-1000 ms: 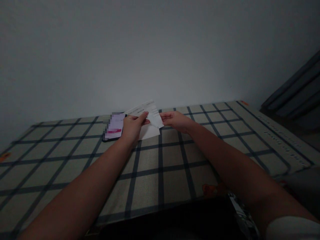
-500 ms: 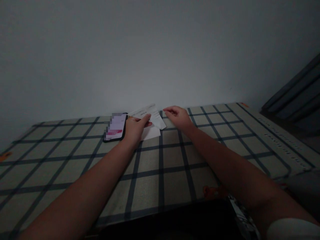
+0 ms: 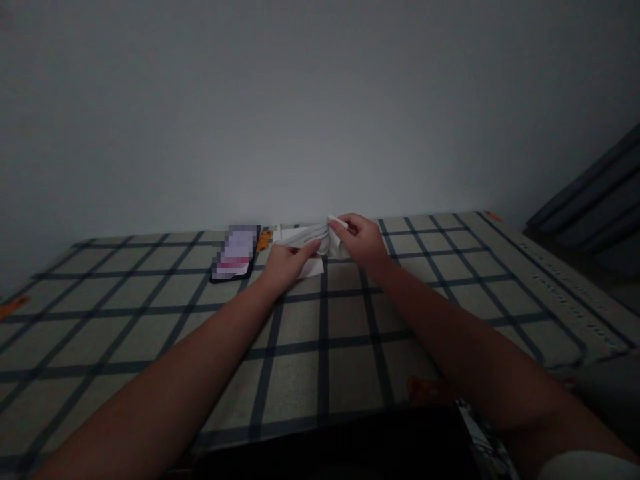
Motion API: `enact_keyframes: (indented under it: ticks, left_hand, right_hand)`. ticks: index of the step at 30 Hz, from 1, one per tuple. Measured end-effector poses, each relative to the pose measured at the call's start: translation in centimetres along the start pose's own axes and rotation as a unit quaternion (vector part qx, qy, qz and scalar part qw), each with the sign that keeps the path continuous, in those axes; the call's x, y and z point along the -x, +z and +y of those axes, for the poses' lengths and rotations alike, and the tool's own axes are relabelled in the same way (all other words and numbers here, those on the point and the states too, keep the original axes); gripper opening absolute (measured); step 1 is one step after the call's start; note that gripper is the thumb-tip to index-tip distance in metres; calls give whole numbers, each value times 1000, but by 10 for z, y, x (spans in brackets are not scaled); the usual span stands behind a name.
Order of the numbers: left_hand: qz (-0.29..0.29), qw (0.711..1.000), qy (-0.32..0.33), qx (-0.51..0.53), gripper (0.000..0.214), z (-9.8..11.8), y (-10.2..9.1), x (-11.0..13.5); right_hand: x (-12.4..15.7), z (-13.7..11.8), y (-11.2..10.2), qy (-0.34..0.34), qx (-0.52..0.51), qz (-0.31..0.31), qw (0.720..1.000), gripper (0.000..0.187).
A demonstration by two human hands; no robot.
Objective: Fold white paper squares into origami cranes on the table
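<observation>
A white paper piece with small dark print [image 3: 303, 237] is stretched between my two hands near the far edge of the table. My left hand [image 3: 286, 267] grips its left part, the thumb lying on top. With fingertips pinched, my right hand [image 3: 364, 241] holds the creased right end, which stands up a little. Whether it is a sheet or a paper packet I cannot tell. Beneath lies another white piece of paper [image 3: 313, 268], partly hidden by my left hand and the printed piece.
A phone with its screen lit and blurred [image 3: 236, 253] lies left of my left hand. The checked tablecloth [image 3: 295, 327] covers the table up to a plain wall [image 3: 320, 107]. Dark striped fabric [image 3: 595, 180] hangs at the right. Something black [image 3: 340, 443] is at the near edge.
My right hand has come to the paper and now pinches its right end. My left hand has shifted right, away from the phone, and the paper has turned and creased.
</observation>
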State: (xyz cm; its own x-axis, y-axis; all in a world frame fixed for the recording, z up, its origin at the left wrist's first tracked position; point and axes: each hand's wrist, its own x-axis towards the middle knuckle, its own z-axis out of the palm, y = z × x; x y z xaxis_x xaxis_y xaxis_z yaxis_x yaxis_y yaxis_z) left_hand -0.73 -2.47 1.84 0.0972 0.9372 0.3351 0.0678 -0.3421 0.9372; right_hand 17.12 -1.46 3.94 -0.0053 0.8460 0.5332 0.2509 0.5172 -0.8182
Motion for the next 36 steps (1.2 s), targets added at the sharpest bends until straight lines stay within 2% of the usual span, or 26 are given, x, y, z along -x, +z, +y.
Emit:
enact_keyframes:
  ticks: [4,7,9,11,14,16,18,19,21,23,24,27,30,32,34,36]
  left_hand:
    - [4,990,-68,124,37,0,-4,-8]
    - [1,986,-90,141,35,-2,-7,-12]
    - [4,990,-74,117,33,-3,-8,-13]
    - [23,996,-23,85,28,-4,-9,-15]
    - [63,994,18,90,32,-2,-9,-17]
    - [60,987,-29,149,42,3,-10,-18]
    - [30,973,-99,209,39,9,-13,-19]
    - [17,965,-141,220,40,11,-15,-19]
    - [-22,953,-206,220,54,15,-19,-20]
    - [-46,948,-231,216,57,17,-21,-21]
    - [-50,948,-232,213,51,17,-21,-21]
    - [-49,953,-227,197,23,15,-22,-21]
    - [-77,949,-237,195,16,12,-22,-17]
    - [-119,939,-247,208,17,10,-21,-14]
    - [-165,928,-254,218,20,9,-21,-11]
    - [-203,920,-260,214,24,10,-19,-7]
  right_hand:
    - [-9,5,-5,57,-67,15,996,33]
    - [-10,5,-10,47,-41,-6,998,29]
    - [-8,0,-13,-2,7,-7,1000,26]
    - [-5,-6,-16,-78,47,-15,996,20]
    - [-2,-11,-20,-174,83,-66,979,12]
    - [-3,-8,-20,-222,102,-72,967,12]
    - [-5,-3,-21,-264,123,-75,954,13]
    - [-6,0,-21,-284,131,-81,946,14]
    - [-7,4,-22,-313,137,-87,936,15]
    - [-6,4,-23,-324,140,-100,930,15]
    - [-5,2,-23,-324,143,-110,929,15]
    - [-1,-5,-26,-299,137,-155,931,13]
    - [-1,-7,-27,-227,74,-150,959,23]
    - [-4,-4,-24,-139,19,-93,986,30]
    - [-7,2,-20,-25,-44,-74,996,44]
    - [-9,7,-15,89,-136,-136,977,52]
